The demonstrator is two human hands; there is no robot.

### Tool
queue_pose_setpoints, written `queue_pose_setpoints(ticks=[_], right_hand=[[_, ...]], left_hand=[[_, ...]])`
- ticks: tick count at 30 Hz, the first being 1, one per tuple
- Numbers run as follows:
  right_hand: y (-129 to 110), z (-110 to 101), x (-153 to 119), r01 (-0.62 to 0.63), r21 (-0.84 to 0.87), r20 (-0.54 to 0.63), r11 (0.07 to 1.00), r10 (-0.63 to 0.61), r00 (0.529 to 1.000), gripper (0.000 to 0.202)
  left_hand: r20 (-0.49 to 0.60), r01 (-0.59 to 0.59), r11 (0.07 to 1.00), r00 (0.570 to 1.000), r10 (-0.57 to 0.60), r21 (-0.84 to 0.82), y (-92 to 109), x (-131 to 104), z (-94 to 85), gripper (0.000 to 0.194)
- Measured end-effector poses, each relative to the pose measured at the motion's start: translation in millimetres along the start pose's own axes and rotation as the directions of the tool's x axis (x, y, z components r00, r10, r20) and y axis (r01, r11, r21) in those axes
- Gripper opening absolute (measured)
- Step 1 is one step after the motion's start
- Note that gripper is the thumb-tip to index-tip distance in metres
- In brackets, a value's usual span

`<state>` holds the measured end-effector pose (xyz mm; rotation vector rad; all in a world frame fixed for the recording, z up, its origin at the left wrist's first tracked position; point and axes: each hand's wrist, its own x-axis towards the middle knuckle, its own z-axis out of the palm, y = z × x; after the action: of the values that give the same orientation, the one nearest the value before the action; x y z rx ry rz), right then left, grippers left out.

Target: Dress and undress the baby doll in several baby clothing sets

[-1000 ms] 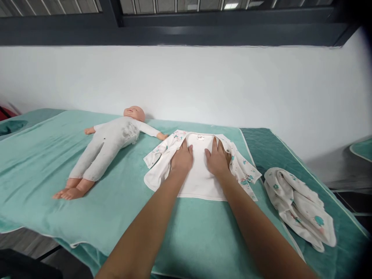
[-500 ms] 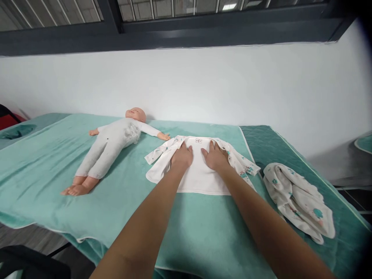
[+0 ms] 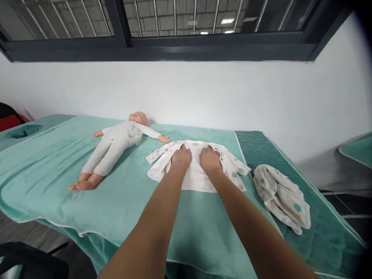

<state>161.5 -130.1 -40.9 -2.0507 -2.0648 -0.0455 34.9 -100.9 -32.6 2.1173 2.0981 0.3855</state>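
A small white baby shirt (image 3: 195, 174) with printed sleeves lies spread on the bed, its front open and a little label at the neck. My left hand (image 3: 181, 157) is closed on the left side of its opening, near the collar. Across from it, my right hand (image 3: 210, 159) has its fingers curled into the cloth on the right side. The fingertips of both hands are partly hidden. To the left, a baby doll (image 3: 119, 137) in a white bodysuit lies on its back, one hand close to the shirt's left sleeve.
A bunched printed baby garment (image 3: 281, 197) rests on the darker green cover at right. Light green cloth (image 3: 52, 162) covers the bed, which stands against a white wall (image 3: 186, 93) below a barred window. A black object (image 3: 31, 261) is at the lower left.
My fingers, spread flat on the shirt before, have curled in on both sides of the opening. The camera view has tilted up slightly; the doll and bunched garment stay in place.
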Motion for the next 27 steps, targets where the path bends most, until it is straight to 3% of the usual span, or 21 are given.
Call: queue_pose_setpoints(ticks=[4, 8, 20, 24, 27], right_hand=[[-6.3, -2.8, -5.9, 0.277, -0.028, 0.019, 0.96, -0.276, 0.961, 0.033], [-5.7, 0.1, -3.8, 0.344, -0.06, 0.024, 0.937, -0.343, 0.939, 0.031], [-8.2, -0.2, -9.2, 0.334, -0.046, 0.023, 0.941, -0.333, 0.943, 0.041], [-26.0, -7.7, -5.4, 0.273, 0.031, 0.001, 0.961, -0.274, 0.962, 0.041], [-48.8, -8.4, 4.7, 0.2, 0.117, -0.033, 0.973, -0.197, 0.98, 0.039]], left_hand=[[-0.059, -0.01, 0.999, 0.998, 0.012, 0.034, 5.2, -12.4, 2.5, 0.054], [-0.084, -0.077, 0.996, 0.993, 0.08, 0.039, -3.2, -31.3, 6.2, 0.058], [-0.08, -0.277, 0.961, 0.957, 0.278, 0.022, -29.3, -115.6, 3.5, 0.065], [-0.127, -0.3, 0.953, 0.947, 0.294, -0.034, -30.8, -131.7, 1.8, 0.061], [-0.228, -0.342, 0.929, 0.925, 0.305, -0.14, -30.2, -135.4, -4.5, 0.045]])
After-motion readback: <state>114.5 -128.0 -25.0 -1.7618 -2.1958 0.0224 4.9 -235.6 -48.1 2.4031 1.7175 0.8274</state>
